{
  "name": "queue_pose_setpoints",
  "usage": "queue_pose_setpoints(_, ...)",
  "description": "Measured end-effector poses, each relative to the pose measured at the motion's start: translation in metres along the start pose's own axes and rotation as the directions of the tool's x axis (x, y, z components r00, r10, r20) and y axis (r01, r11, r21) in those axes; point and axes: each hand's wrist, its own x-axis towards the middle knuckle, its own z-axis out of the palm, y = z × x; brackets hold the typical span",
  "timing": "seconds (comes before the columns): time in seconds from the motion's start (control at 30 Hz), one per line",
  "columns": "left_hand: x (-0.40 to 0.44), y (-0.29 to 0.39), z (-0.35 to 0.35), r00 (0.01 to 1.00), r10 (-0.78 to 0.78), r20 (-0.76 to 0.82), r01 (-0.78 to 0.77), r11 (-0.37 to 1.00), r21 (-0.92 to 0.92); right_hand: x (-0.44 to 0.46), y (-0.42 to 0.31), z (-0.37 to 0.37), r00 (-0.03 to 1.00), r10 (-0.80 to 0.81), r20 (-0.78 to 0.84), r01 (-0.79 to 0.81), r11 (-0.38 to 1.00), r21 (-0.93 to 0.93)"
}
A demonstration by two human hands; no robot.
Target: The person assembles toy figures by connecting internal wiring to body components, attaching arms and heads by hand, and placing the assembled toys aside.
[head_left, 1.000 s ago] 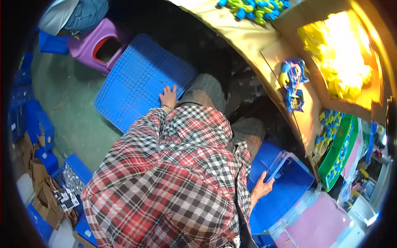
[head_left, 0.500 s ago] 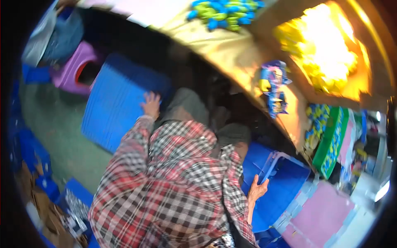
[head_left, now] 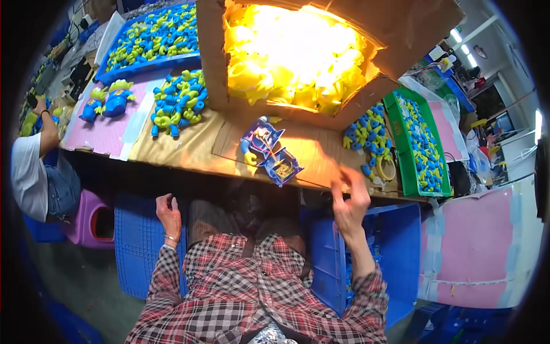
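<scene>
My right hand [head_left: 350, 202] is raised at the table's front edge, its fingers blurred but apart, with nothing visible in them. My left hand [head_left: 168, 217] hangs over a blue crate [head_left: 130, 246], fingers loosely bent and apart; nothing I can make out is in it. On the table in front of me lies an opened blue toy body: one half [head_left: 266, 139] shows thin wires, and the other half [head_left: 283, 168] sits at the edge with small parts inside. A yellow-green toy arm [head_left: 250, 159] adjoins the first half.
A cardboard box [head_left: 212, 63] of brightly lit yellow pieces [head_left: 252, 83] stands behind. Blue and green toy limbs [head_left: 179, 103] lie left, with a green tray [head_left: 408, 166] of more at right. A blue bin [head_left: 395, 258] stands by my right arm. Another person's arm [head_left: 48, 135] is far left.
My view has swung up and levelled onto the table. My left hand has come off the blue crate's surface, and my right hand has left the blue bin's rim and risen to the table.
</scene>
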Motion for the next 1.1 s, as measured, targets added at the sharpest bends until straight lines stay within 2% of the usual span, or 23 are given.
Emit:
queue_pose_setpoints(0.03,0.008,0.050,-0.010,0.999,0.024,-0.027,-0.026,0.999,-0.046,0.025,-0.002,0.011,0.997,-0.076,0.003,0.076,0.997,0.009)
queue_pose_setpoints(0.13,0.024,0.111,-0.016,0.972,0.232,-0.033,-0.234,0.967,-0.103,0.106,-0.011,0.050,0.938,-0.343,-0.044,0.340,0.938,-0.067)
queue_pose_setpoints(0.17,0.026,0.130,-0.010,0.990,0.142,-0.006,-0.139,0.959,-0.247,0.132,-0.008,0.065,0.932,-0.362,-0.023,0.356,0.925,-0.134)
queue_pose_setpoints(0.2,0.030,0.145,-0.004,0.983,0.183,-0.012,-0.179,0.943,-0.282,0.159,-0.005,0.081,0.925,-0.379,0.004,0.372,0.906,-0.199)
queue_pose_setpoints(0.27,0.037,0.175,0.001,0.966,0.258,0.008,-0.243,0.921,-0.305,0.220,-0.002,0.110,0.822,-0.566,-0.056,0.501,0.768,-0.398)
queue_pose_setpoints(0.3,0.040,0.183,0.006,0.944,0.328,-0.019,-0.317,0.895,-0.315,0.245,-0.001,0.120,0.832,-0.555,-0.022,0.472,0.727,-0.498)
queue_pose_setpoints(0.33,0.040,0.189,0.011,0.951,0.308,-0.003,-0.287,0.883,-0.370,0.271,0.001,0.130,0.841,-0.541,0.012,0.443,0.674,-0.591)
queue_pose_setpoints(0.37,0.041,0.195,0.014,0.946,0.324,-0.006,-0.301,0.872,-0.386,0.300,0.020,0.147,0.745,-0.665,-0.054,-0.069,0.004,-0.998)
queue_pose_setpoints(0.4,0.043,0.198,0.019,0.941,0.337,-0.011,-0.313,0.861,-0.401,0.329,0.060,0.175,0.637,-0.770,0.041,-0.643,-0.560,-0.523)
queue_pose_setpoints(0.43,0.043,0.203,0.020,0.947,0.321,-0.001,-0.291,0.858,-0.422,0.340,0.055,0.172,0.711,-0.702,0.039,-0.411,-0.460,-0.787)
queue_pose_setpoints(0.47,0.044,0.204,0.023,0.950,0.312,-0.002,-0.283,0.859,-0.427,0.340,0.052,0.169,0.816,-0.576,0.050,0.134,0.104,-0.985)
queue_pose_setpoints(0.5,0.043,0.204,0.025,0.953,0.304,-0.002,-0.275,0.859,-0.432,0.336,0.047,0.165,0.898,-0.431,0.084,0.322,0.516,-0.794)
queue_pose_setpoints(0.53,0.043,0.202,0.026,0.955,0.298,0.001,-0.268,0.860,-0.435,0.340,0.047,0.167,0.920,-0.376,0.111,0.329,0.586,-0.741)
queue_pose_setpoints(0.6,0.045,0.201,0.025,0.957,0.291,0.019,-0.256,0.869,-0.424,0.348,0.049,0.170,0.948,-0.288,0.139,0.301,0.656,-0.692)
queue_pose_setpoints(0.9,0.047,0.187,0.020,0.957,0.291,0.002,-0.267,0.879,-0.395,0.379,0.062,0.186,0.961,-0.226,0.161,0.277,0.758,-0.591)
queue_pose_setpoints(0.97,0.049,0.190,0.020,0.949,0.315,-0.008,-0.292,0.868,-0.402,0.377,0.061,0.185,0.952,-0.280,0.125,0.299,0.757,-0.581)
queue_pose_setpoints(1.0,0.049,0.190,0.020,0.945,0.327,-0.013,-0.304,0.863,-0.405,0.369,0.053,0.180,0.929,-0.359,0.089,0.338,0.726,-0.598)
queue_pose_setpoints(1.03,0.049,0.192,0.022,0.945,0.327,-0.027,-0.309,0.859,-0.409,0.355,0.047,0.173,0.841,-0.541,0.007,0.398,0.610,-0.685)
queue_pose_setpoints(1.07,0.052,0.200,0.021,0.938,0.346,-0.033,-0.328,0.850,-0.412,0.344,0.038,0.166,0.710,-0.703,-0.049,0.425,0.483,-0.765)
queue_pose_setpoints(1.1,0.054,0.204,0.021,0.931,0.363,-0.041,-0.347,0.841,-0.415,0.325,0.019,0.153,0.758,-0.648,-0.075,0.408,0.561,-0.720)
